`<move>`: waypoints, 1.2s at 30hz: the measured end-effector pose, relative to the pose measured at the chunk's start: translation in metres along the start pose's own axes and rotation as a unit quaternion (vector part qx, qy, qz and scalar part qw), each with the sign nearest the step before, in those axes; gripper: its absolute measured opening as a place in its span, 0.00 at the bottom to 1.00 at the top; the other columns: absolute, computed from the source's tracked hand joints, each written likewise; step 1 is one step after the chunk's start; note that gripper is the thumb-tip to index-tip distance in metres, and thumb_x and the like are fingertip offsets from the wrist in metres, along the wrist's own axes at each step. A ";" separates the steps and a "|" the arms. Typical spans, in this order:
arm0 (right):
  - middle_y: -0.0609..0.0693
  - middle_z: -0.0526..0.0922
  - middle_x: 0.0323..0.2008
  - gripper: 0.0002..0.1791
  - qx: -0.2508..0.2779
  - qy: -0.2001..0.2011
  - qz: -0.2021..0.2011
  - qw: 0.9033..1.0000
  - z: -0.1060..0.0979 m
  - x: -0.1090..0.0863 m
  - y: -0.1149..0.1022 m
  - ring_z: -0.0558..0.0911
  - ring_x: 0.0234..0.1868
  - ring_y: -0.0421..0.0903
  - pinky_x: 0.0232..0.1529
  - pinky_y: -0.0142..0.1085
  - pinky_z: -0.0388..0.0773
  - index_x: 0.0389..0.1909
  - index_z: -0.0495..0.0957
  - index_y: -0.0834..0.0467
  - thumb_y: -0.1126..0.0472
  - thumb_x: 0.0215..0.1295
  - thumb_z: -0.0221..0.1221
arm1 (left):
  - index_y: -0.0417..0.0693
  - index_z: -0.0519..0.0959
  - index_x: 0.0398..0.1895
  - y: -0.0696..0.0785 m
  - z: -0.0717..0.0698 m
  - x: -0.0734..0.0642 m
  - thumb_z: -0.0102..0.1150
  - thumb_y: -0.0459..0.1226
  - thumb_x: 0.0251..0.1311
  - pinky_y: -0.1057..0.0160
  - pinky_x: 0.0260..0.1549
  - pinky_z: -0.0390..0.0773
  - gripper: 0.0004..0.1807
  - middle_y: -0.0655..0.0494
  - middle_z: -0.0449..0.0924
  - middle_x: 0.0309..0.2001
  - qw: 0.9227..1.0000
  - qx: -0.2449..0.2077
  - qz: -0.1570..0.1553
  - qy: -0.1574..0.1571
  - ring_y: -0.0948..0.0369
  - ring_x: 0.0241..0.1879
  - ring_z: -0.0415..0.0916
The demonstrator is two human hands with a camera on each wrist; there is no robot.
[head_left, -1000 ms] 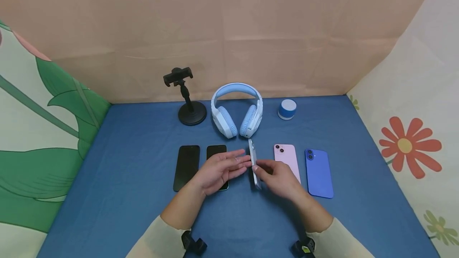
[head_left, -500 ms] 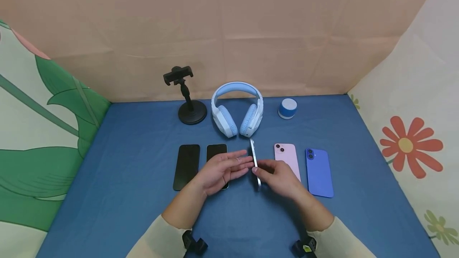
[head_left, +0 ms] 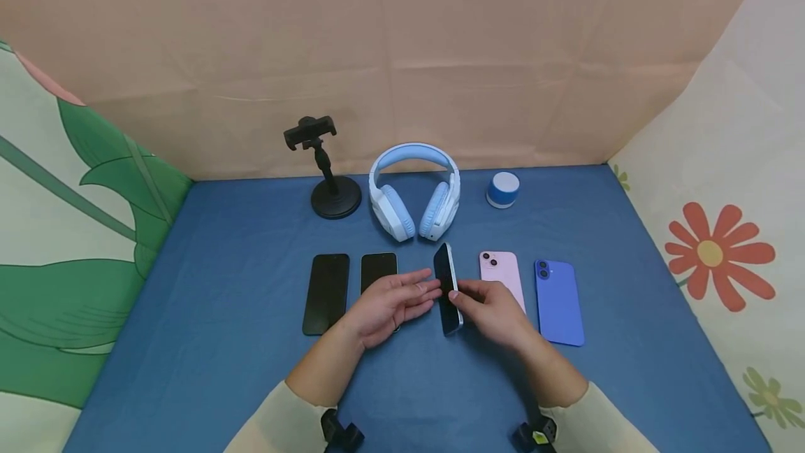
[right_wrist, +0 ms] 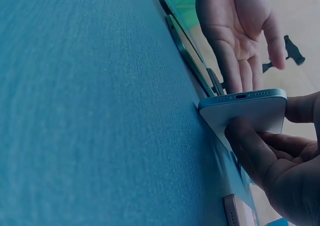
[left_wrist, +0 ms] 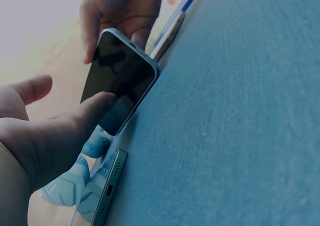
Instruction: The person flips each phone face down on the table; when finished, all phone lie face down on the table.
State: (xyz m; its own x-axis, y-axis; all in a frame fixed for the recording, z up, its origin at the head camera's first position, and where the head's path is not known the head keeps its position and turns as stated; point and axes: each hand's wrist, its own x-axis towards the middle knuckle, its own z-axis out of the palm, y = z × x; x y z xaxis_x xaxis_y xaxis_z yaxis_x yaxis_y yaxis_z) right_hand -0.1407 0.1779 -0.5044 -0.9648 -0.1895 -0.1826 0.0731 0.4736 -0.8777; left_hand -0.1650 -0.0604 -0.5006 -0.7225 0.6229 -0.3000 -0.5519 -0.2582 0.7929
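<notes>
A smartphone [head_left: 448, 317] stands on its long edge on the blue cloth, tilted, its dark screen turned toward the left. My right hand [head_left: 493, 310] pinches its upper edge between thumb and fingers; in the right wrist view the fingers press the phone's pale back [right_wrist: 265, 117]. With fingers straight and palm up, my left hand [head_left: 383, 307] reaches the screen side, its fingertips at or very near the glass. Beneath that hand lies a second dark-screened phone [head_left: 379, 265], partly covered. A pink phone [head_left: 499, 270] lies face down just beyond my right hand.
Farther left lies a black-screened phone [head_left: 325, 293], and at the right a blue-violet phone [head_left: 560, 303] face down. Along the back stand a black phone stand [head_left: 336, 196], light blue headphones [head_left: 415, 154] and a small blue-and-white round container [head_left: 503, 190].
The held phone has turned about its long edge, from showing its pale back, through edge-on, to showing its dark screen. Both hands stay almost in place.
</notes>
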 end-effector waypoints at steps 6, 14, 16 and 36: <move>0.57 0.89 0.48 0.20 0.029 0.004 0.005 1.000 -0.002 -0.003 0.001 0.86 0.44 0.46 0.45 0.38 0.85 0.59 0.83 0.66 0.57 0.75 0.61 | 0.33 0.52 0.81 -0.002 0.000 -0.002 0.49 0.33 0.79 0.55 0.69 0.69 0.33 0.34 0.59 0.77 1.000 0.008 -0.001 -0.001 0.47 0.75 0.62; 0.59 0.90 0.45 0.18 0.038 0.030 0.008 0.999 -0.002 -0.002 0.009 0.89 0.43 0.48 0.40 0.33 0.86 0.56 0.84 0.68 0.60 0.73 0.62 | 0.32 0.53 0.80 -0.001 -0.002 -0.002 0.51 0.33 0.79 0.56 0.68 0.70 0.33 0.34 0.59 0.77 1.000 0.022 0.007 0.007 0.46 0.75 0.62; 0.58 0.90 0.44 0.17 0.027 0.034 0.014 0.999 -0.002 -0.001 0.009 0.89 0.40 0.47 0.38 0.33 0.85 0.55 0.85 0.67 0.60 0.73 0.63 | 0.32 0.54 0.80 -0.001 -0.002 -0.003 0.51 0.33 0.79 0.55 0.68 0.70 0.33 0.34 0.60 0.77 1.000 0.024 0.006 0.013 0.46 0.75 0.62; 0.44 0.84 0.19 0.08 -0.088 0.011 0.021 0.996 0.004 0.010 0.005 0.84 0.19 0.40 0.23 0.35 0.81 0.42 0.90 0.58 0.59 0.69 0.68 | 0.32 0.53 0.80 0.003 -0.004 -0.007 0.52 0.33 0.78 0.54 0.71 0.67 0.34 0.35 0.59 0.77 0.997 0.059 -0.002 0.041 0.46 0.76 0.61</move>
State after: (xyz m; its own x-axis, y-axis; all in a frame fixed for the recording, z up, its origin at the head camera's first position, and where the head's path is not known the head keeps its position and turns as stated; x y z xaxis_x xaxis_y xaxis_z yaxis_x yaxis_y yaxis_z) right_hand -0.1491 0.1752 -0.5124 -0.9674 -0.1478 -0.2057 0.0701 0.6241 -0.7782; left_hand -0.1637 -0.0683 -0.4984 -0.7545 0.5603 -0.3417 -0.5058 -0.1647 0.8468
